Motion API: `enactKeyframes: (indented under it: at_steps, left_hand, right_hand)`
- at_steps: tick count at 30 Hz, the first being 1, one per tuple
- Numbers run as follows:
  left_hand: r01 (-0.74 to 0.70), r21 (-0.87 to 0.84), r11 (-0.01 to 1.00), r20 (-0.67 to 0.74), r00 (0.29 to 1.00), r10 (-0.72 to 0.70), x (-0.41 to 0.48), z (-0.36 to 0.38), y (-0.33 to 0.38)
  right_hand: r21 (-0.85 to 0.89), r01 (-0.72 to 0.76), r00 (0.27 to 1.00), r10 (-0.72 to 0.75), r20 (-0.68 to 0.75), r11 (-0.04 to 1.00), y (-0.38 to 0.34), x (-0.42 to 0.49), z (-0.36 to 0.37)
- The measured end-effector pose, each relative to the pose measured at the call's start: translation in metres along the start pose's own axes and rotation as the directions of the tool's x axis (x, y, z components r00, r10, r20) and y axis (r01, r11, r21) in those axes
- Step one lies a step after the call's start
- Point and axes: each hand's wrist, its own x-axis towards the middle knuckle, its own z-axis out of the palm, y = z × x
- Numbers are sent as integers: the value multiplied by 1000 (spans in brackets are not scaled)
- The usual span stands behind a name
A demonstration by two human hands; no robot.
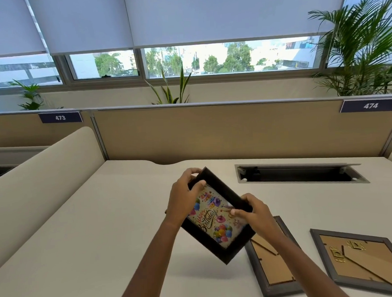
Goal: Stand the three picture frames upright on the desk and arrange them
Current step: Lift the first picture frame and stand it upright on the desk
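Note:
A black picture frame (220, 249) with a colourful "Happy Birthday" card hangs tilted above the desk (104, 232), its picture facing me. My left hand (184, 196) grips its upper left edge and my right hand (253, 213) grips its right edge. Two grey frames lie face down on the desk at the right, cardboard backs up. One grey frame (271, 280) is partly hidden under my right forearm. The other grey frame (364, 260) lies further right, its stand flat against the back.
A cable hatch (300, 173) stands open in the desk at the back right. A tan partition (212, 134) closes the far side and a cream curved divider (44, 174) the left. Potted plants (362, 55) stand beyond, under the windows.

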Motion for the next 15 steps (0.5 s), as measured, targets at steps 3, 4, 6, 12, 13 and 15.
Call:
enactKeyframes:
  at_steps: [3, 4, 6, 12, 13, 15]
  left_hand:
    - [20, 205, 979, -234, 972, 29, -8, 6, -11]
    - [77, 211, 974, -313, 950, -7, -12, 8, -16]
    - [210, 117, 971, -402, 904, -146, -21, 13, -28]
    - [689, -356, 631, 131, 705, -697, -39, 27, -58]
    - [734, -372, 568, 247, 669, -701, -41, 29, -61]
    - [783, -440, 439, 422, 612, -669, -42, 34, -68]
  right_hand:
    - [90, -33, 997, 39, -67, 995, 5, -2, 5]
    - [129, -50, 994, 62, -88, 990, 7, -2, 5]
    - [201, -89, 986, 116, -124, 976, 10, -2, 5]
    - [399, -164, 955, 246, -164, 902, 8, 3, 10]
    - [423, -169, 954, 256, -158, 890, 7, 3, 12]
    - [462, -183, 952, 274, -137, 868, 6, 2, 15]
